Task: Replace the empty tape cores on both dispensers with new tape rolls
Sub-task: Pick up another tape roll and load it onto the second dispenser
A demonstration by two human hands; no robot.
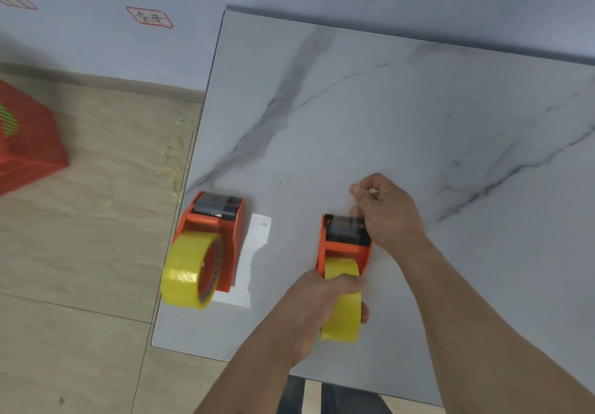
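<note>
Flanking left dispenser [211,240]: white card [256,259], red crate [27,143] on floor.

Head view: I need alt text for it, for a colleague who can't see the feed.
Left hand grips a yellow tape roll on an orange plastic tape dispenser on a grey marble-patterned table, while the right hand pinches at its cutter end. A second orange dispenser, also carrying a yellow roll, stands at the table's left edge.
</note>
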